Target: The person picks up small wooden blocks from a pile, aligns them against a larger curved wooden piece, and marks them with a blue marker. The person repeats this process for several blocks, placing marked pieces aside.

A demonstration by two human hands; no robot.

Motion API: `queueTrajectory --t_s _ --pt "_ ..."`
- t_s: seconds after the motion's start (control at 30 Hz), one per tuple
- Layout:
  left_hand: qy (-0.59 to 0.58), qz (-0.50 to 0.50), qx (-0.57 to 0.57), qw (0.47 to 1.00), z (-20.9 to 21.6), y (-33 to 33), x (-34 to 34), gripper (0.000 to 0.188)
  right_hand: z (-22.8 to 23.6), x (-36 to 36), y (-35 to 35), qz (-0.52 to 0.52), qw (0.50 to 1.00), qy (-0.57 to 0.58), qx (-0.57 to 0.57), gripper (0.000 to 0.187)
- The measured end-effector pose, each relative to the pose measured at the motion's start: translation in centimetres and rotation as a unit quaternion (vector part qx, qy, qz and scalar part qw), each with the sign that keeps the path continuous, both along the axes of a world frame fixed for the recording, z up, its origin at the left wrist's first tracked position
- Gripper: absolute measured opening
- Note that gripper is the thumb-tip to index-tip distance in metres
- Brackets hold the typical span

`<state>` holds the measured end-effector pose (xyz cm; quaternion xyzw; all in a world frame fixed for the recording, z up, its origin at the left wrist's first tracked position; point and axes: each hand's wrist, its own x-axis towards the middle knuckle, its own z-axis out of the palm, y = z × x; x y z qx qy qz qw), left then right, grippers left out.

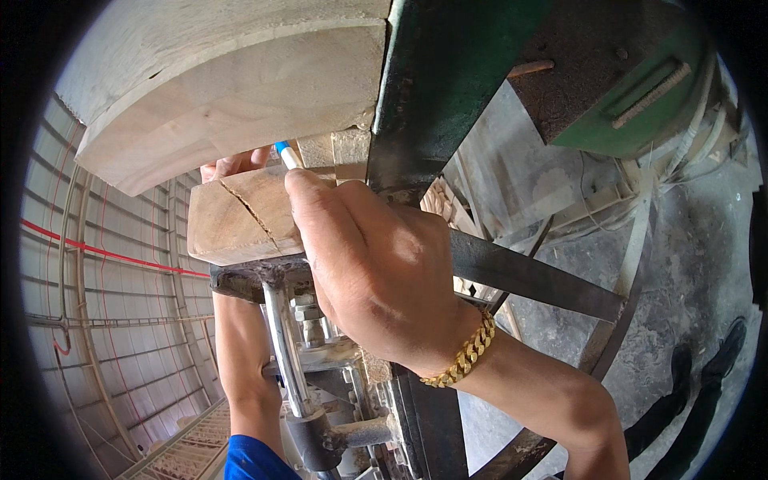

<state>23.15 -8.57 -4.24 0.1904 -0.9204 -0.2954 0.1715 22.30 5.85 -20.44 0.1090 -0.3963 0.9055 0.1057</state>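
A cracked wooden block (240,216) rests on a dark metal support, close under a large curved wooden piece (240,100). My left hand (236,164) is mostly hidden behind this block; its curled fingers show at the far edge, against the wood. In front, my right hand (376,264) is closed, thumb and fingers pinching a slim white stick with a blue part (290,154). That stick points into the gap between block and curved piece, where smaller wood blocks (332,152) sit. The rest of it is hidden by my hand. A gold chain bracelet (464,356) circles my right wrist.
A dark green metal beam (448,72) rises right of the wood. Below the block stands a metal rod (286,352) with clamp hardware. Dark frame bars (536,276) cross over the concrete floor (680,256). A green panel with a handle (632,104) is at upper right.
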Motion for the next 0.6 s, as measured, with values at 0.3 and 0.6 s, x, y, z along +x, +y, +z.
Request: queueTrajectory --t_s 0.3,0.6 --pt "-0.002 0.003 0.001 1.0 0.0 0.2 -0.4 0.022 0.0 -0.4 -0.2 -0.027 0.999 0.013 0.011 0.023" --pt "-0.007 -0.001 0.011 1.0 -0.2 0.4 -1.0 0.023 -1.4 -0.1 1.3 0.001 0.999 0.023 -0.039 0.026"
